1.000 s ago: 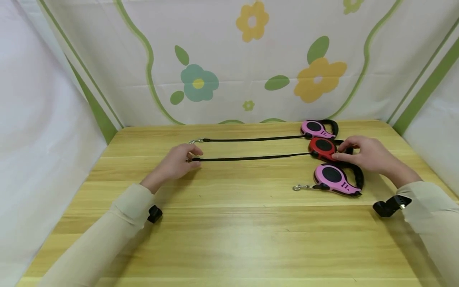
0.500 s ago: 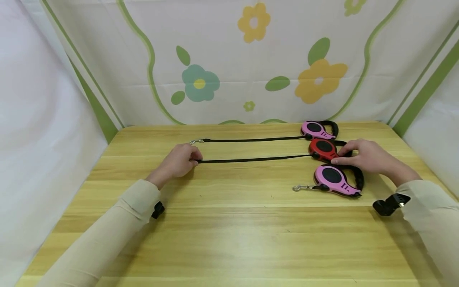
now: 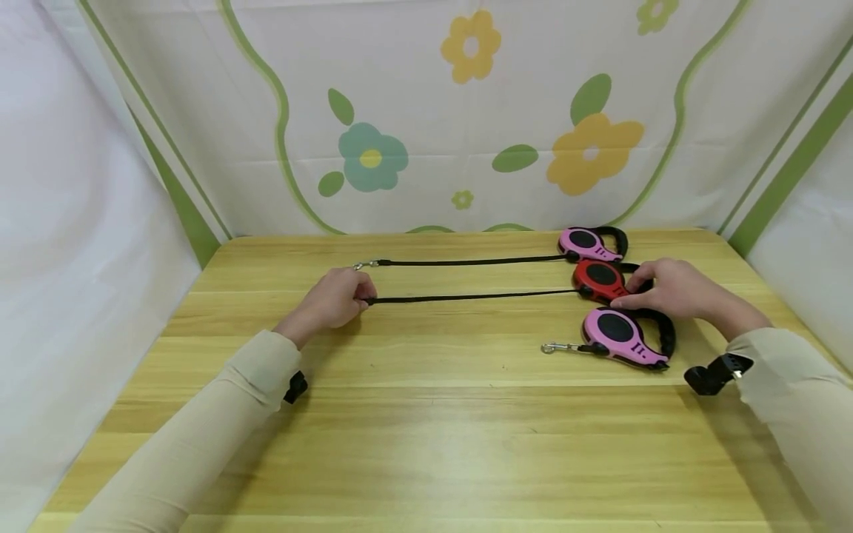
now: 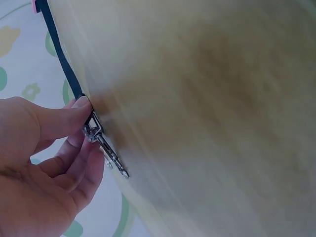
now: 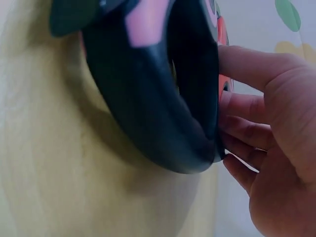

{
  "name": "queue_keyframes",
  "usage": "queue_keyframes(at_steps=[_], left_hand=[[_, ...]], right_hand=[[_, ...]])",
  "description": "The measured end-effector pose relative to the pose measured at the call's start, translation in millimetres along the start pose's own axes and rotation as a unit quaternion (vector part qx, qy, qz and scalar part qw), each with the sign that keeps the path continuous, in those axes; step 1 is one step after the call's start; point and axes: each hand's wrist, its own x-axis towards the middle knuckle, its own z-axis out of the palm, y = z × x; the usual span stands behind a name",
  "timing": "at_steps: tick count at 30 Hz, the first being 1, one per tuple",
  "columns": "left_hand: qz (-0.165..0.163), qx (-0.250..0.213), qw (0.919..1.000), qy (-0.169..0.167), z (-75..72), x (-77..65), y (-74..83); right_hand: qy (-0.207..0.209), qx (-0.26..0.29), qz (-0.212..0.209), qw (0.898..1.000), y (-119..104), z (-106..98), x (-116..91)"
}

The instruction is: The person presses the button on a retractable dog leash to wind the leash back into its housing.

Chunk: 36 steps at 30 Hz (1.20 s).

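A red retractable dog leash (image 3: 600, 279) lies on the table at the right, its black strap (image 3: 466, 297) stretched left in a nearly straight line. At the strap's end my left hand (image 3: 338, 297) pinches the strap between thumb and fingers. Beyond those fingers hangs a metal snap hook (image 4: 106, 143), seen in the left wrist view. My right hand (image 3: 680, 289) grips the red leash by its handle end, with part of the handle hidden. In the right wrist view the black handle (image 5: 143, 98) of a pink leash is in front of that hand.
Behind the red leash lies a pink leash (image 3: 583, 240), its strap (image 3: 466, 262) drawn left to a metal hook (image 3: 365, 264). Another pink leash (image 3: 616, 328) lies in front, its hook (image 3: 560, 347) close to its case. A flowered cloth (image 3: 426, 111) rises along the table's back edge.
My left hand has closed on the end of the red leash's strap and moved slightly, and the strap looks straighter. The right hand stays at the red leash with little movement.
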Motion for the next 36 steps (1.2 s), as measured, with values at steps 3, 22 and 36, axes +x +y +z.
queue_keyframes(at_steps=[3,22,36], left_hand=[[0.001,-0.005,1.0,0.002,-1.0,-2.2,-2.9],[0.002,-0.031,0.9993,0.022,-6.4,-10.6,-10.9],[-0.015,-0.036,0.9983,0.043,-10.5,-9.6,-7.8]], right_hand=[[0.0,0.006,-0.001,1.0,-3,1,5],[0.003,-0.007,-0.06,0.998,-2,-4,10],[0.027,0.022,-0.048,0.998,-8,-8,4]])
